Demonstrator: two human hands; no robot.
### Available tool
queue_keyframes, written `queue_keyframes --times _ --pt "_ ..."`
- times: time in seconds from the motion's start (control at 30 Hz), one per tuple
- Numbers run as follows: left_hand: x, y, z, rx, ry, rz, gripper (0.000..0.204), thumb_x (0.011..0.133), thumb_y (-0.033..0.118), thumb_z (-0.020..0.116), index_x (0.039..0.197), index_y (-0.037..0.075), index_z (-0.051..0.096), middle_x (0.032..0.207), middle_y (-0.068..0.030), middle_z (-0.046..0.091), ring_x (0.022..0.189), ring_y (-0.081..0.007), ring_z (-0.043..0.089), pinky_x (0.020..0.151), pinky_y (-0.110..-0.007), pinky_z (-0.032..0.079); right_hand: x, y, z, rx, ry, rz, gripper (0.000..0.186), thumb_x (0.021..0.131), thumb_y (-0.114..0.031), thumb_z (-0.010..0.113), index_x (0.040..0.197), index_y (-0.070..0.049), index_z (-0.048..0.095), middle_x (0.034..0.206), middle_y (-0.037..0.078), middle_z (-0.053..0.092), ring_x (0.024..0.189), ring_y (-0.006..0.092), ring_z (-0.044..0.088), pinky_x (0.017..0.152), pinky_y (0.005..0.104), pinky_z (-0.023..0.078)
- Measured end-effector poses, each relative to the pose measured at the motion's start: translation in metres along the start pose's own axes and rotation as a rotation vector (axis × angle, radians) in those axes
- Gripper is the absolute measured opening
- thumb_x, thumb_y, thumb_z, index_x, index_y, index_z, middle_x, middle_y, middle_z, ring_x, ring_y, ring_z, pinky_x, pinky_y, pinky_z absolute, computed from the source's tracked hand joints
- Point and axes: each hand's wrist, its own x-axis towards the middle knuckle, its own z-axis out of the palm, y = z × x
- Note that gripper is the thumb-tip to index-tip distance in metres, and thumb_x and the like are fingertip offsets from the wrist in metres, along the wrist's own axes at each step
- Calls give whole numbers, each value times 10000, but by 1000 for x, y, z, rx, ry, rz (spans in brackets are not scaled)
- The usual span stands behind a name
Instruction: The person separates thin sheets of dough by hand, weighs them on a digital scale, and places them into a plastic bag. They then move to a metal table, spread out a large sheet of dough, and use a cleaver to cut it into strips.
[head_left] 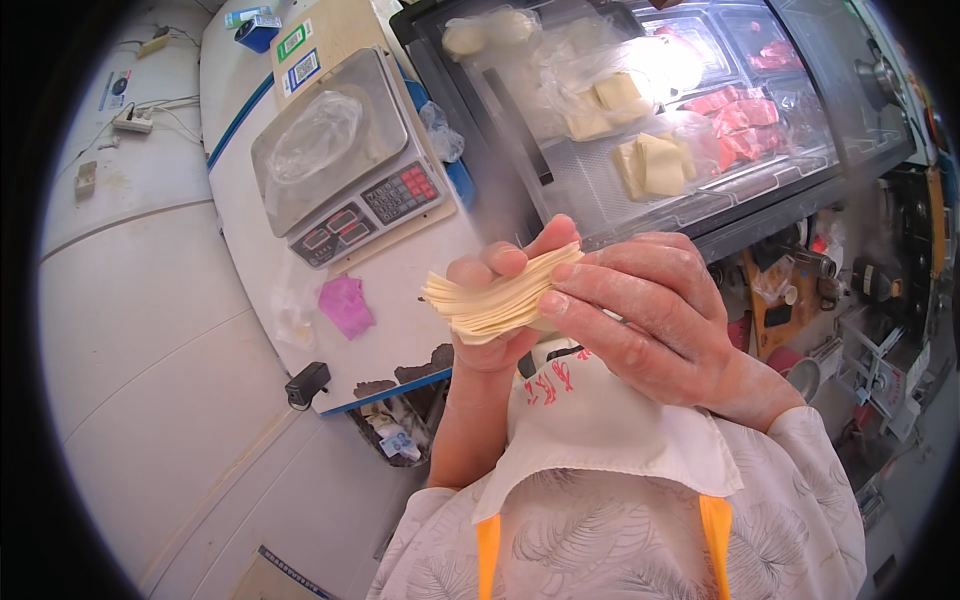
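A thick stack of thin pale-yellow square sheets (pixel 495 292) is held above my apron, its many layered edges showing. My left hand (pixel 485 340) cups the stack from beneath and behind, with its fingertips curled up over the far side. My right hand (pixel 645 320) grips the near right end, fingers pressed along the layers. Both hands look dusted with white powder. Beyond them, in a dark-framed glass case, similar pale sheets (pixel 662 165) lie in piles, some in clear plastic, beside pink pieces that look like meat (pixel 735 120).
A digital scale (pixel 365 195) with a crumpled clear bag on its plate stands on the white counter (pixel 245 190) at left, near a pink cloth (pixel 345 305) and black adapter (pixel 307 382). The glass case's front edge (pixel 700 235) runs beyond my hands. Cluttered equipment and a wooden board (pixel 765 310) fill the right.
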Motion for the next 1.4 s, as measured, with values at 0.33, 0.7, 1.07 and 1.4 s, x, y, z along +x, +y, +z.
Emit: queue_keyframes --times 0.33,0.7,1.07,1.4 --pt "9 13 -2 -78 -35 -60 442 1070 163 644 1478 329 605 1572 61 559 1622 -370 267 1362 -599 102 6 -2 3 -6 -9 -24 427 734 -51 863 1153 -54 783 1197 56 729 1051 223 671 823 360 591" --pt "16 18 -6 -90 -5 -68 337 1095 205 592 1401 324 671 1550 55 585 1620 -372 273 1365 -589 86 11 7 11 8 4 -30 465 753 -36 865 1206 -72 764 1136 21 689 1001 202 634 801 346 572" --pt "18 12 -21 -17 -79 73 349 1104 239 586 1453 244 586 1569 -95 531 1602 -487 235 1274 -660 333 17 14 18 42 -27 -17 460 763 -51 850 1214 -85 770 1170 27 688 1012 203 649 820 353 568" --pt "18 10 -23 -18 -75 86 294 1135 235 517 1415 199 597 1569 -129 531 1602 -489 238 1278 -671 307 17 18 23 50 -16 -27 474 738 -67 868 1203 -76 773 1180 38 667 1020 214 653 813 355 571"
